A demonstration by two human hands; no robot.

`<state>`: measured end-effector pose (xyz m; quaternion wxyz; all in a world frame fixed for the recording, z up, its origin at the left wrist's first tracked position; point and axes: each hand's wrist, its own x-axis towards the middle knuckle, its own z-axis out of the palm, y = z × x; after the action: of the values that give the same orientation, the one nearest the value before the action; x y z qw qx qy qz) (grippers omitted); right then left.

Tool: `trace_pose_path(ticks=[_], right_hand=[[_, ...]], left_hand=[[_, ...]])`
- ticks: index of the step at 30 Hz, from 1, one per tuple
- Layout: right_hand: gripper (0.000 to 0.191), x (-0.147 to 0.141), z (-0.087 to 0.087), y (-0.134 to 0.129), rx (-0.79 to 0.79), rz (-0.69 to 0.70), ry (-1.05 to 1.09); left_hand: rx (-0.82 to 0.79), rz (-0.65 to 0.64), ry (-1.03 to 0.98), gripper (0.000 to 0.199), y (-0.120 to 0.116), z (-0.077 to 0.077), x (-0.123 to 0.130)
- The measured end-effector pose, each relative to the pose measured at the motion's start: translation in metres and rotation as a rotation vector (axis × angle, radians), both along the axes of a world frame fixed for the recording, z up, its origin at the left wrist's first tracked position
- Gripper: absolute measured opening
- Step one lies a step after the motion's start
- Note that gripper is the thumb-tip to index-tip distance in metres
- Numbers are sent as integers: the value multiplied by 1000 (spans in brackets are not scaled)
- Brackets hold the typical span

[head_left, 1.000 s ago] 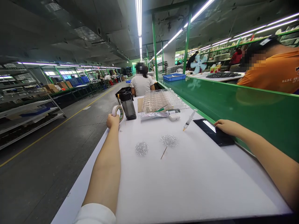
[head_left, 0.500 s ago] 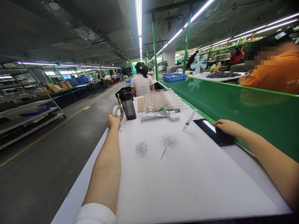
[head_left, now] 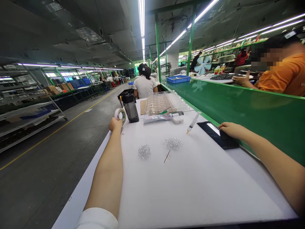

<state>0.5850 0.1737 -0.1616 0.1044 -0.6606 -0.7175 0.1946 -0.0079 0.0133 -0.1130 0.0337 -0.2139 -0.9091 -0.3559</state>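
Note:
My left hand [head_left: 115, 124] is closed at the table's left edge, against a roll of tape [head_left: 120, 115] that stands on its rim; the fingers' far side is hidden. Out to the right, my right hand [head_left: 231, 129] has its fingers bent over the outer edge of a black, glossy tablet [head_left: 217, 135] lying flat. Between the hands lie two piles of tiny clear, glittering pieces, a left pile [head_left: 144, 152] and a right pile [head_left: 173, 144]. A thin stick [head_left: 167, 156] touches the right pile. Near the tablet lies a syringe [head_left: 193, 123] with an amber tip.
Farther back on the white table [head_left: 166, 190] are a dark jug [head_left: 131, 111], clear plastic trays [head_left: 164, 101], a tube [head_left: 158, 118] and a small white case [head_left: 177, 119]. A green conveyor belt [head_left: 238, 101] runs along the right. Co-workers sit ahead and across the belt.
My hands and the things on the table have not moved. The co-worker in orange across the belt has leaned back, and their hands are now raised into view.

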Motion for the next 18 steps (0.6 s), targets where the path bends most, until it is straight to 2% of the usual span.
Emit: trace_pose_path(ticks=[7,13,18], right_hand=[[14,0,3,-2,8,-3,5],[11,0,5,-4,19,1,-3],[10,-2,7,-6,27,-2,-4]], left_hand=[[7,11,1,14,-2,1,0],[13,-6,-10,28,-3,2,0],[39,10,-9,26,-3,2,2]])
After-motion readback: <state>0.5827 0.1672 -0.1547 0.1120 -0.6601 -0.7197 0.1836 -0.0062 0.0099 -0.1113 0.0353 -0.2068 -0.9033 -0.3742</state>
